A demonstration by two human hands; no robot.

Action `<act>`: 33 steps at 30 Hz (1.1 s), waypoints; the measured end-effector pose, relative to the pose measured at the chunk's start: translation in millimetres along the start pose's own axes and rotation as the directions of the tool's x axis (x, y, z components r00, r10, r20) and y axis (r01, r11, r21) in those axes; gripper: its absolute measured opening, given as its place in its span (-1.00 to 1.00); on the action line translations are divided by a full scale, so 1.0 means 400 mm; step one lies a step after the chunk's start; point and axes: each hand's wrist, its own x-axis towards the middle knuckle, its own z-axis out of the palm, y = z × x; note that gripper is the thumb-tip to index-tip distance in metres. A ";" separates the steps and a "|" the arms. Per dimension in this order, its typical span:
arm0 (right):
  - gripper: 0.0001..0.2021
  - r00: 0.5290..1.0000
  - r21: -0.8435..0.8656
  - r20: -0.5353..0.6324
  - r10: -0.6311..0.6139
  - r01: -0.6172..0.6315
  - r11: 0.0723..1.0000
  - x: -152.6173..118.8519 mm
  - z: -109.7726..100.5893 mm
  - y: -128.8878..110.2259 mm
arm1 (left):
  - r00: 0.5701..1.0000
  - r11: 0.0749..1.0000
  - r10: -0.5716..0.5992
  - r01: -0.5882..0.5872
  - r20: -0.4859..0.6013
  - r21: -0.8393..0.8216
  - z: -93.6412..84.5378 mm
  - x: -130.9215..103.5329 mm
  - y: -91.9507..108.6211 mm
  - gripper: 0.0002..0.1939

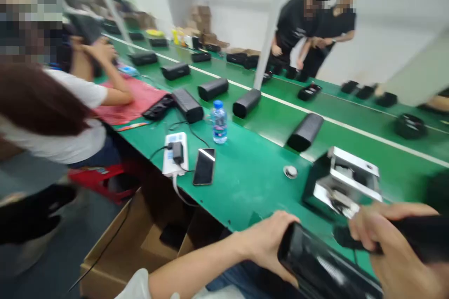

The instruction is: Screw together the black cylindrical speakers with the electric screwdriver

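Observation:
My left hand (268, 245) is wrapped round the end of a glossy black case (326, 264) at the lower right. To its right, my right hand (393, 243) has its fingers closed on a dark object (417, 236), blurred and partly cut off by the frame edge; what it is cannot be made out. Just beyond my hands, a silver and black metal device (354, 173) rests on the green table (252, 168). Near that device lies a small round metal piece (290, 171).
A water bottle (220, 124), a phone (204, 167) and a white power strip (170, 164) occupy the table's left part. Black cases (306, 131) line the green belt. An open carton (119, 252) stands below the edge. One person sits left; two people stand across.

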 end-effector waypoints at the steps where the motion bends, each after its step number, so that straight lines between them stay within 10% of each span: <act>1: -0.76 0.998 0.022 0.040 -0.038 0.037 0.999 -0.007 0.007 -0.021 | 1.000 1.000 0.000 0.000 -0.019 -0.020 -0.010 -0.007 0.020 0.37; 5: -0.83 0.982 0.104 0.184 -0.032 0.013 0.994 0.020 0.008 -0.094 | 0.996 0.995 -0.075 0.078 0.051 -0.055 -0.050 -0.010 0.055 0.17; 11: -0.80 0.925 0.029 -0.187 -0.331 0.342 0.939 0.136 -0.019 -0.167 | 0.992 0.996 -0.088 0.088 0.088 -0.003 -0.052 -0.016 0.050 0.17; 20: -0.66 0.921 -0.191 -0.163 -0.354 0.323 0.927 0.222 -0.006 -0.046 | 0.986 0.990 -0.135 0.131 0.100 0.047 -0.059 -0.015 0.067 0.13; 33: -0.57 0.927 -0.228 -0.162 -0.337 0.298 0.927 0.259 -0.029 -0.020 | 0.984 0.989 -0.140 0.133 0.112 0.063 -0.063 -0.009 0.075 0.11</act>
